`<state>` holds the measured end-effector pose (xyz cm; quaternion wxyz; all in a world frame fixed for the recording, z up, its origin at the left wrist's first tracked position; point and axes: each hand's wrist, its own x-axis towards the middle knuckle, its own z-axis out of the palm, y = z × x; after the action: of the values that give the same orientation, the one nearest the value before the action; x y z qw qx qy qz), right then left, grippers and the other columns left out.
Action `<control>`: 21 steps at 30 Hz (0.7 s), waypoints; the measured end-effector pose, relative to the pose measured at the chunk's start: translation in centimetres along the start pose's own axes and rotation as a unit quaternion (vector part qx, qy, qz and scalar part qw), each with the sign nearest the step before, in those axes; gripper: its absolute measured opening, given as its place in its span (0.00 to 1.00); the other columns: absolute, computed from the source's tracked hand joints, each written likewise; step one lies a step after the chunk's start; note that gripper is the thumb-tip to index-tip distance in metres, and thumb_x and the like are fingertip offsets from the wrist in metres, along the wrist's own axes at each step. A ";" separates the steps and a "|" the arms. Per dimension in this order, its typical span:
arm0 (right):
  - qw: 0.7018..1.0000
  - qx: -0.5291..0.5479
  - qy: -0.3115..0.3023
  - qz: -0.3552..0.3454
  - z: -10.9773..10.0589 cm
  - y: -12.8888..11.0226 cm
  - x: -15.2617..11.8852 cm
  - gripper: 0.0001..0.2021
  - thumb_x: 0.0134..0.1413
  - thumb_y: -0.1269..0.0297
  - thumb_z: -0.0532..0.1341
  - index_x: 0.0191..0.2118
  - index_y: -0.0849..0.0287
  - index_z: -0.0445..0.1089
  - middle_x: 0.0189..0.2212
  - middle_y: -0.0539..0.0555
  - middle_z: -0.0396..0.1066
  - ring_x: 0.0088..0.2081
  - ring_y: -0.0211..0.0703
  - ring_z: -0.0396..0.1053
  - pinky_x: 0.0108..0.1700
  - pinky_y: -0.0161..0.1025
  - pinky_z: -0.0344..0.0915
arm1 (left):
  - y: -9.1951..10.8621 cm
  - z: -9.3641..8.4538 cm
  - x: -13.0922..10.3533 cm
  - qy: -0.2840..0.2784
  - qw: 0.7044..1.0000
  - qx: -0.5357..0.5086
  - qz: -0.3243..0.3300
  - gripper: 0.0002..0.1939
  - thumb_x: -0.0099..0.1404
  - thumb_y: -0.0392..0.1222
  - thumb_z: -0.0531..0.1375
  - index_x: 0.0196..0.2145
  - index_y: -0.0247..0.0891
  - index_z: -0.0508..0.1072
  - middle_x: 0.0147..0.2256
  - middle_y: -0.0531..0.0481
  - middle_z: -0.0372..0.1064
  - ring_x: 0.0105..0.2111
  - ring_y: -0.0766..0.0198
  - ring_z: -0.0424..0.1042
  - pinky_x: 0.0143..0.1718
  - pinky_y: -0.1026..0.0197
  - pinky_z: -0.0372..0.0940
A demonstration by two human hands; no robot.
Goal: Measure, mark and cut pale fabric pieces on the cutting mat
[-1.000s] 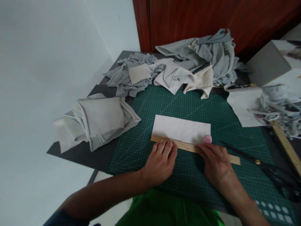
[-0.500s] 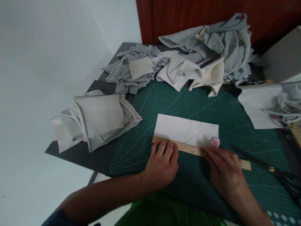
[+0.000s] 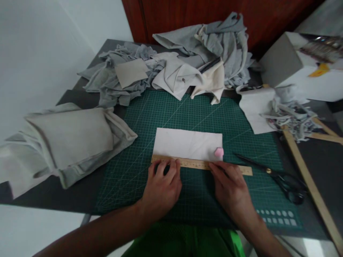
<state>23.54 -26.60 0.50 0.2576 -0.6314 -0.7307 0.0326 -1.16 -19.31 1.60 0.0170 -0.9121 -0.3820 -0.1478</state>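
A white rectangular piece of cloth (image 3: 187,143) lies flat on the green cutting mat (image 3: 184,110). Along its near edge runs a wooden ruler (image 3: 194,164). My left hand (image 3: 164,187) is closed with bent fingers, its fingertips on the ruler near the left end. Farther right, my right hand (image 3: 232,185) is also closed, thumb and fingers together on the ruler. A pink piece of what looks like tailor's chalk (image 3: 219,152) rests on the cloth's right end, just above my right hand. Black scissors (image 3: 276,175) lie to the right, blades pointing left.
Folded grey cloth (image 3: 75,134) is stacked at the left. Crumpled grey and white fabric (image 3: 184,73) lines the back. On the right are cloth scraps (image 3: 294,116), a long wooden strip (image 3: 311,182) and a white box (image 3: 292,64). A wall bounds the left side.
My view has turned to the right, so everything sits farther left and the white box and wooden strip show more. Both hands stay on the ruler, which still lies along the cloth's edge.
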 end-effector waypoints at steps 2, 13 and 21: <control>1.000 0.011 0.000 0.006 -0.1 -0.5 -0.4 0.29 0.63 0.80 0.55 0.66 0.52 0.67 0.53 0.60 0.73 0.54 0.56 0.71 0.58 0.59 0.71 | -0.1 0.1 0.3 0.008 1.000 -0.002 0.009 0.21 0.71 0.37 0.58 0.59 0.29 0.75 0.54 0.37 0.77 0.51 0.43 0.70 0.54 0.38 0.64; 0.974 -0.156 0.144 0.083 -4.2 5.2 -0.6 0.10 0.65 0.74 0.60 0.47 0.58 0.77 0.42 0.59 0.79 0.43 0.52 0.74 0.47 0.52 0.72 | 0.1 -0.4 1.3 0.049 0.998 0.028 0.028 0.17 0.71 0.34 0.58 0.53 0.25 0.78 0.48 0.38 0.80 0.47 0.45 0.71 0.52 0.40 0.63; 0.964 -0.202 0.132 0.108 -5.6 8.2 0.3 0.07 0.65 0.68 0.62 0.45 0.60 0.78 0.40 0.61 0.80 0.40 0.55 0.75 0.45 0.53 0.70 | 0.3 -0.3 1.0 0.045 0.999 0.023 0.018 0.18 0.71 0.35 0.58 0.55 0.27 0.77 0.49 0.39 0.79 0.48 0.46 0.71 0.53 0.41 0.64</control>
<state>33.28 -26.19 2.35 0.2133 -0.7444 -0.6090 -0.1718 -0.36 -18.89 2.23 0.0573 -0.9108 -0.3674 -0.1793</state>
